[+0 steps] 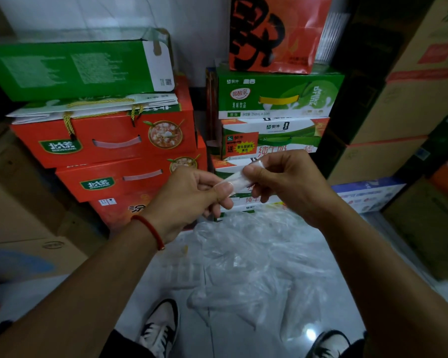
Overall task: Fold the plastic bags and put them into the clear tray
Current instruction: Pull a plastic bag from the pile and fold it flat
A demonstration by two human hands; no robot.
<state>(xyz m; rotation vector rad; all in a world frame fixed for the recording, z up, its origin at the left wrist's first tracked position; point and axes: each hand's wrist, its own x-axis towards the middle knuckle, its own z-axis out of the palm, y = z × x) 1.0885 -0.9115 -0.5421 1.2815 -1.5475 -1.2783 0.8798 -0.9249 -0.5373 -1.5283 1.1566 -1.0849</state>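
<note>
A small folded strip of clear plastic bag (237, 180) is held up at chest height between both hands. My left hand (189, 200), with a red cord on its wrist, pinches the strip's left end between thumb and fingers. My right hand (287, 182) pinches its right end, fingers curled over the top. Below them a loose heap of clear plastic bags (256, 257) lies on the shiny pale floor. A clear tray (184, 270) shows faintly on the floor at the heap's left edge, hard to make out.
Red gift boxes (109, 143) are stacked at the left under a green box (70, 68). Green milk cartons (277, 96) and a red bag (277, 32) stand ahead. Brown cartons (409, 104) line the right and left sides. My two shoes (161, 329) are on the floor below.
</note>
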